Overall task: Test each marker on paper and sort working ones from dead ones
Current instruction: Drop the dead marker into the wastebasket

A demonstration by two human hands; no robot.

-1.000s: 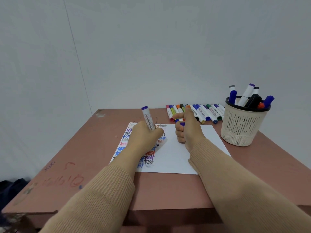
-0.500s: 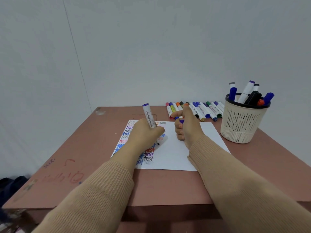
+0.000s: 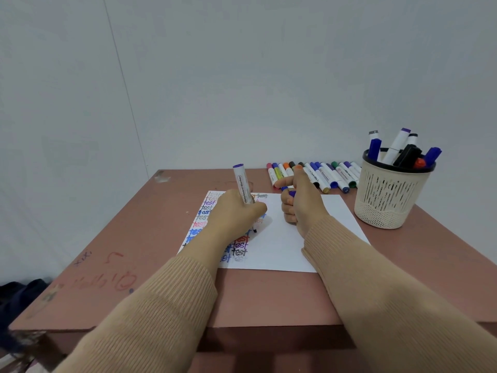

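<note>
My left hand point(image 3: 236, 211) grips a white whiteboard marker point(image 3: 242, 188) with a purple end, its tip down on the white paper point(image 3: 285, 246). The sheet's left part is covered with rows of the word "test" in several colours. My right hand point(image 3: 301, 204) rests on the paper with its fingers curled round a purple marker cap point(image 3: 291, 194). A row of several markers point(image 3: 317, 176) lies along the table's far edge. A cream mesh cup point(image 3: 387, 200) at the right holds several more markers.
The brown table point(image 3: 269, 297) has scribbles near its front left corner. A plain white wall rises right behind it. A dark bundle point(image 3: 18, 294) lies low at the left, beside the table.
The marker's tip has shifted slightly right and down on the paper in my left hand. My right hand stays put with the cap. The view has tilted a little.
</note>
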